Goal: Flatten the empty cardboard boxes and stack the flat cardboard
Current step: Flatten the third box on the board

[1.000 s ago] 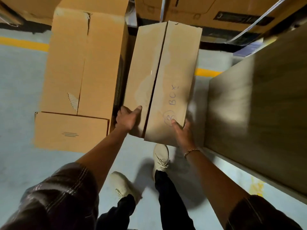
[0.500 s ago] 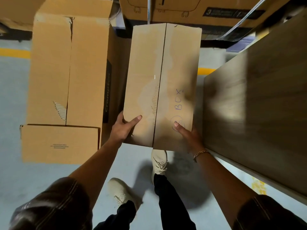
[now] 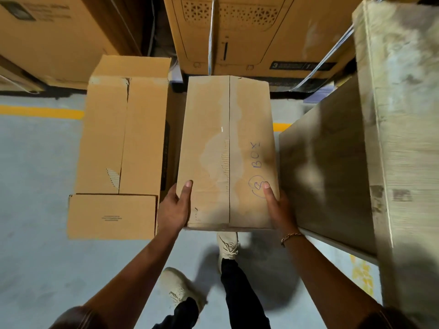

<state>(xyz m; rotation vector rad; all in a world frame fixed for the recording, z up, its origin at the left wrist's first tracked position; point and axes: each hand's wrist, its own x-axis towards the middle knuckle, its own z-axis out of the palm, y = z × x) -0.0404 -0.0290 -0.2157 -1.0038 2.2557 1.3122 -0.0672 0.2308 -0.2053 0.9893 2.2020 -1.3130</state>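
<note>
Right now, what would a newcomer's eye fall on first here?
The tan cardboard box marked BOX in blue pen fills centre frame, with the left hand and right hand holding its near end, thumbs on top. Left of it, a lighter brown cardboard box with open flaps lies on the grey floor, near a yellow painted line.

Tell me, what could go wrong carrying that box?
Left hand and right hand grip the box only at its near end, so its far end might sag or slip. The box hides the floor ahead, and the gap between open carton and brown panel looks tight: a bump or trip seems possible.
</note>
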